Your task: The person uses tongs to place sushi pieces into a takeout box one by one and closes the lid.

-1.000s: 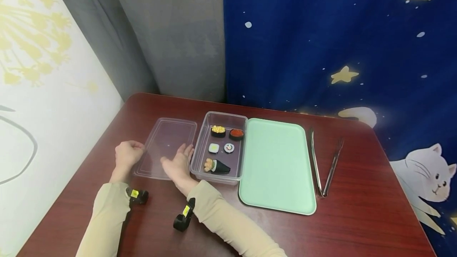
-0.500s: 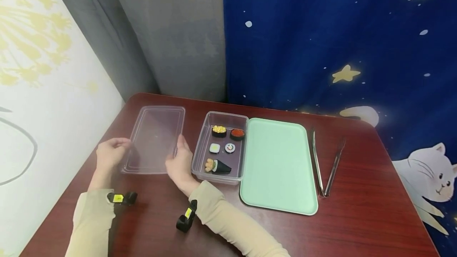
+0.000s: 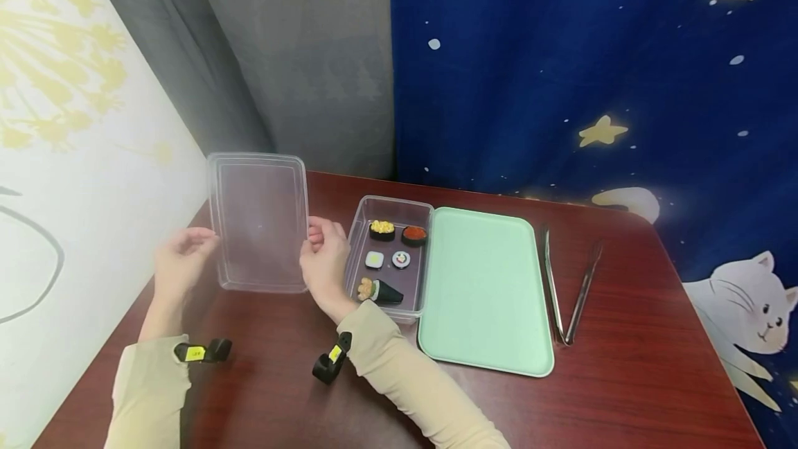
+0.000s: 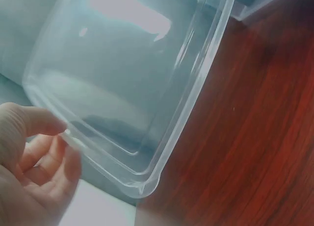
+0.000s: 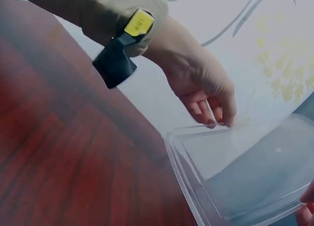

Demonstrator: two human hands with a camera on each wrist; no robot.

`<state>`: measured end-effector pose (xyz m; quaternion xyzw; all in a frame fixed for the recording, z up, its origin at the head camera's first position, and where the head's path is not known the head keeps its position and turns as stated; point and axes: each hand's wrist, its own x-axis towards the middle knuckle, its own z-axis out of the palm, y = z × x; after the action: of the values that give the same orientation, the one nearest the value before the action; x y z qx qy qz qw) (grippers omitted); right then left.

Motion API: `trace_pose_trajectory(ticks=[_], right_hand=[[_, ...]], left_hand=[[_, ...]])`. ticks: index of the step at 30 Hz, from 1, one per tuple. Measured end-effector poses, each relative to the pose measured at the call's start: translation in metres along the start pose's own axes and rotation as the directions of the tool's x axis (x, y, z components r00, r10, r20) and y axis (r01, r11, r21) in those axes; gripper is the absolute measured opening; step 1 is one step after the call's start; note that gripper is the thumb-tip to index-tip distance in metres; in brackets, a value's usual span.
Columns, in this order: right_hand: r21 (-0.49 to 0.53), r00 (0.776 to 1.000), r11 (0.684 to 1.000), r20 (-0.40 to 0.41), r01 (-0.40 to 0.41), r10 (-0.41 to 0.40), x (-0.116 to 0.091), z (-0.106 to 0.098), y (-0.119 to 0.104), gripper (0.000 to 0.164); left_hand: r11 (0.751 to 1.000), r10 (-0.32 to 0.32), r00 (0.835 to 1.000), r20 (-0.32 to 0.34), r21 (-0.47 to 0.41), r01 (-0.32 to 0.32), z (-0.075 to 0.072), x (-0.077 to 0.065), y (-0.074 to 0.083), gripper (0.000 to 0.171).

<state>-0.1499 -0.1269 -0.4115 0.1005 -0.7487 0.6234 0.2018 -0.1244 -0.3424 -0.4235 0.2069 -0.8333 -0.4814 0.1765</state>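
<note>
A clear plastic lid (image 3: pixel 260 224) is held up off the table, tilted with its far edge raised. My left hand (image 3: pixel 181 262) pinches its left edge between thumb and fingers; the left wrist view shows the thumb right at the rim of the lid (image 4: pixel 122 113). On the opposite edge my right hand (image 3: pixel 327 258) pinches the lid with curled fingers. Just right of that hand stands a clear plastic box (image 3: pixel 399 208), uncovered. Inside it lie several sushi pieces, among them a yellow-topped one (image 3: pixel 382 230), a red-topped one (image 3: pixel 414 235) and a dark cone-shaped hand roll (image 3: pixel 382 290).
A mint green tray (image 3: pixel 486 289) lies against the box's right side. Further right, metal tongs (image 3: pixel 570 296) rest spread on the dark red wooden table (image 3: pixel 636 338). Grey and blue curtains (image 3: pixel 499 75) hang behind the table, and a white wall is at left.
The lid has risen from the table and tilted up, moving left and away. My right hand has gone from spread fingers to pinching its edge; the left hand has moved left with it.
</note>
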Motion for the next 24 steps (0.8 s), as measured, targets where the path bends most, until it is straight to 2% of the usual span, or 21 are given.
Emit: trace_pose_trajectory(ticks=[2, 5, 8, 11, 13, 16, 17, 18, 19, 21, 22, 24], right_hand=[[-0.004, 0.999, 0.999, -0.013, 0.034, -0.034, 0.002, -0.002, -0.002, 0.027], [0.024, 0.997, 0.997, -0.017, 0.073, -0.073, 0.004, -0.005, -0.005, 0.022], [0.074, 0.993, 0.99, -0.003, 0.117, -0.118, 0.007, -0.008, -0.006, 0.017], [0.123, 0.989, 0.982, 0.011, 0.142, -0.145, 0.01, -0.011, -0.005, 0.013], [0.158, 0.992, 0.98, 0.013, 0.125, -0.128, 0.012, -0.013, -0.006, 0.012], [0.202, 0.999, 0.978, 0.012, 0.047, -0.05, 0.013, -0.017, -0.008, 0.013], [0.217, 1.0, 0.976, 0.017, 0.007, -0.011, 0.013, -0.018, -0.008, 0.014], [0.225, 0.999, 0.974, 0.028, -0.037, 0.031, 0.013, -0.019, -0.01, 0.015], [0.239, 0.995, 0.967, 0.046, -0.092, 0.083, 0.013, -0.02, -0.011, 0.016], [0.293, 0.975, 0.931, 0.098, -0.218, 0.197, 0.014, -0.021, -0.014, 0.018], [0.325, 0.96, 0.904, 0.123, -0.278, 0.251, 0.015, -0.022, -0.015, 0.018], [0.395, 0.925, 0.837, 0.17, -0.38, 0.34, 0.016, -0.023, -0.018, 0.019]], left_hand=[[0.998, 0.026, 0.998, -0.059, -0.056, -0.029, 0.004, -0.001, 0.003, 0.003], [0.988, 0.058, 0.988, -0.144, -0.136, -0.078, 0.01, -0.001, 0.006, 0.013], [0.97, 0.091, 0.971, -0.221, -0.199, -0.136, 0.013, 0.0, 0.006, 0.019], [0.948, 0.136, 0.944, -0.301, -0.236, -0.212, 0.016, 0.0, 0.005, 0.018], [0.923, 0.203, 0.913, -0.353, -0.242, -0.299, 0.019, 0.001, 0.004, 0.012], [0.865, 0.305, 0.862, -0.405, -0.259, -0.429, 0.023, 0.001, 0.005, 0.005], [0.835, 0.334, 0.844, -0.419, -0.285, -0.471, 0.024, 0.0, 0.007, 0.008], [0.799, 0.352, 0.832, -0.428, -0.326, -0.506, 0.026, -0.002, 0.009, 0.011], [0.773, 0.356, 0.824, -0.44, -0.356, -0.524, 0.026, -0.004, 0.012, 0.013], [0.73, 0.356, 0.81, -0.465, -0.403, -0.552, 0.027, -0.008, 0.02, 0.015], [0.711, 0.366, 0.798, -0.479, -0.41, -0.572, 0.028, -0.01, 0.024, 0.016], [0.695, 0.377, 0.774, -0.509, -0.397, -0.599, 0.028, -0.015, 0.032, 0.017]])
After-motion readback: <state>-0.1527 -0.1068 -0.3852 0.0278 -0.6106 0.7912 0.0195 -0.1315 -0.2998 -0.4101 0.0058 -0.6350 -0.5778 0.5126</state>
